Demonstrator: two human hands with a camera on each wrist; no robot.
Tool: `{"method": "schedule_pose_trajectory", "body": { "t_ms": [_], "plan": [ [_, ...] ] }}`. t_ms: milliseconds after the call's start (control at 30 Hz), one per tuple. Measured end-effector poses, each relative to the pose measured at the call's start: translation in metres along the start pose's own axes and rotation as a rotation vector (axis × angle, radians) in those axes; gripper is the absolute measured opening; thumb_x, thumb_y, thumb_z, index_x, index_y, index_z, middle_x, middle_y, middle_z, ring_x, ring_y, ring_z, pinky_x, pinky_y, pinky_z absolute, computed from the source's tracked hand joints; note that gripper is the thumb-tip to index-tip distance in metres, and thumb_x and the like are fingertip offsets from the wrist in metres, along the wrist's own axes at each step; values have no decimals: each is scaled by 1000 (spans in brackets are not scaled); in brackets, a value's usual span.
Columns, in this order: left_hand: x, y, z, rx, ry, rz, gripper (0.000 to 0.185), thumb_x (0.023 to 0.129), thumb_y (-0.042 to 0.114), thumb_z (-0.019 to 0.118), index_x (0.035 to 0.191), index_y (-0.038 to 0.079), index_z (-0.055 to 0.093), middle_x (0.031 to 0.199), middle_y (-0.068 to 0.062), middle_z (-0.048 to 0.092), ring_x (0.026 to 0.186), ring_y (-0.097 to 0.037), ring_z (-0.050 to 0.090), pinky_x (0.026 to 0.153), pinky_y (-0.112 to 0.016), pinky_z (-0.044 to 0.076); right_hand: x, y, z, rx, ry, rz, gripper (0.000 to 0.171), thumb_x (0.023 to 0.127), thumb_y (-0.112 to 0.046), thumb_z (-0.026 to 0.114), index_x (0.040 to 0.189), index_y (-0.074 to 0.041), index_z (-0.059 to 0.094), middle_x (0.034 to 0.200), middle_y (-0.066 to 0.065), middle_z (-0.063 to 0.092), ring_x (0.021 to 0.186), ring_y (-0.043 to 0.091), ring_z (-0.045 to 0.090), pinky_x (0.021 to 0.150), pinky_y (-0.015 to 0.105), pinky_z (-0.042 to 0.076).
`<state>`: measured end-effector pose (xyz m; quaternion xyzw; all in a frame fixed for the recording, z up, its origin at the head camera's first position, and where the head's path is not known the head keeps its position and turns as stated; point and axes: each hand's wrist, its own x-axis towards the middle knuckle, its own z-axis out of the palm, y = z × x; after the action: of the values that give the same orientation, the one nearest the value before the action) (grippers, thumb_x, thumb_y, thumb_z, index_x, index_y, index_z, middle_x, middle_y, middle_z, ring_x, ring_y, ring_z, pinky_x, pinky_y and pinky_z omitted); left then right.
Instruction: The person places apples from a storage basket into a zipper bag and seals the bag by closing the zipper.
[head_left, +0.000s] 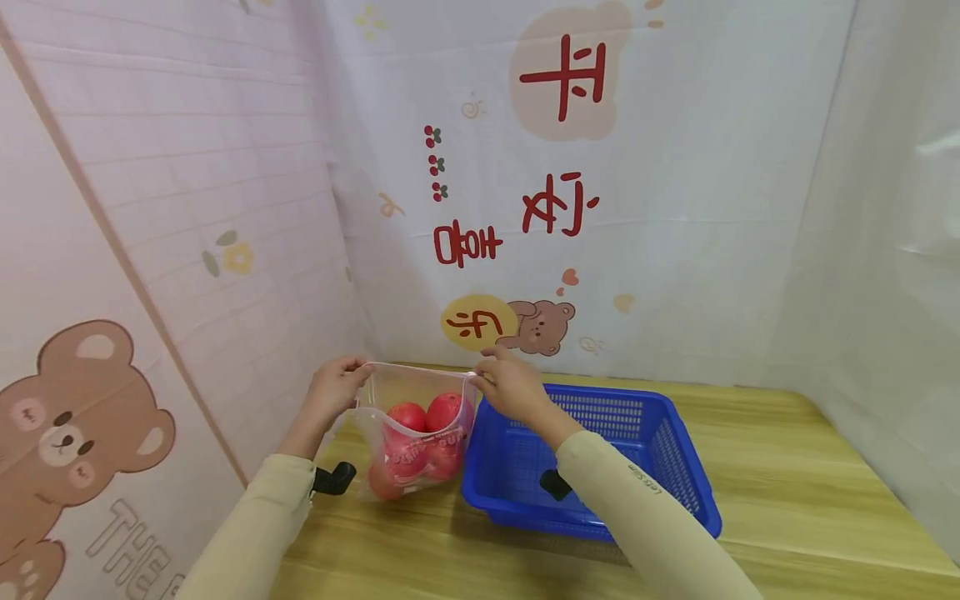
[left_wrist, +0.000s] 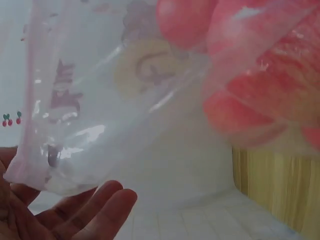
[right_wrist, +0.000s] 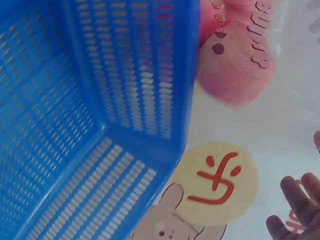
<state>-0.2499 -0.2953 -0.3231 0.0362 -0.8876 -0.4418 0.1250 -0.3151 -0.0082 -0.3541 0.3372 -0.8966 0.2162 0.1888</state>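
A clear plastic zip bag with printed lettering stands upright on the table, its mouth spread wide. Inside it several red apples are heaped; their streaked skin shows through the film in the left wrist view. My left hand pinches the left corner of the bag's mouth between thumb and fingers. At the opposite corner, my right hand pinches the rim with thumb and forefinger, the other fingers extended. The pinkish zip edge runs down to the left hand. Part of the right hand falls outside the right wrist view.
A blue perforated plastic basket sits right beside the bag, under my right forearm; its inside shows no items. The wood-grain table meets a printed cloth backdrop behind and at the sides.
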Motion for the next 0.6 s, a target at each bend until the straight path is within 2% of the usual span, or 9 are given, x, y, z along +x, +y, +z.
{"method": "schedule_pose_trajectory", "body": {
  "t_ms": [100, 233, 367, 467, 533, 600],
  "plan": [
    [5, -5, -10, 65, -29, 13, 29, 102, 23, 55, 113, -1, 66, 82, -9, 54, 62, -16, 47, 53, -29, 44, 1, -9, -1, 52, 31, -11, 22, 99, -30, 61, 98, -12, 74, 130, 11, 60, 99, 26, 67, 82, 43, 55],
    [7, -14, -17, 28, -58, 0, 36, 102, 29, 56, 117, -3, 66, 92, -12, 59, 73, -19, 50, 59, -30, 45, 1, -20, 1, 130, 77, 9, 23, 99, -27, 60, 89, -10, 73, 123, 12, 62, 95, 28, 67, 79, 42, 55],
    [-3, -25, -18, -79, -84, -21, 50, 102, 38, 55, 128, -4, 61, 114, -21, 60, 100, -28, 54, 77, -33, 53, -1, -25, 2, 180, 98, 66, 23, 98, -23, 61, 83, -10, 72, 120, 12, 64, 98, 30, 66, 81, 42, 55],
    [-15, -36, -15, -176, -92, -23, 59, 102, 42, 51, 137, -6, 52, 134, -26, 53, 123, -36, 50, 92, -40, 53, -2, -25, 2, 199, 96, 101, 23, 98, -23, 62, 83, -9, 73, 121, 13, 64, 101, 30, 66, 84, 43, 54],
    [-22, -45, -13, -230, -91, -18, 62, 103, 43, 50, 140, -7, 48, 140, -27, 49, 129, -36, 47, 95, -41, 51, -1, -24, 2, 210, 92, 114, 23, 98, -23, 62, 85, -8, 73, 121, 13, 63, 103, 31, 65, 85, 44, 54],
    [-27, -53, -8, -268, -76, -11, 60, 103, 41, 51, 140, -7, 48, 139, -25, 51, 126, -30, 51, 95, -40, 51, 0, -23, 1, 217, 86, 123, 24, 98, -23, 61, 86, -8, 74, 122, 13, 63, 104, 30, 65, 85, 44, 54]
  ]
}}
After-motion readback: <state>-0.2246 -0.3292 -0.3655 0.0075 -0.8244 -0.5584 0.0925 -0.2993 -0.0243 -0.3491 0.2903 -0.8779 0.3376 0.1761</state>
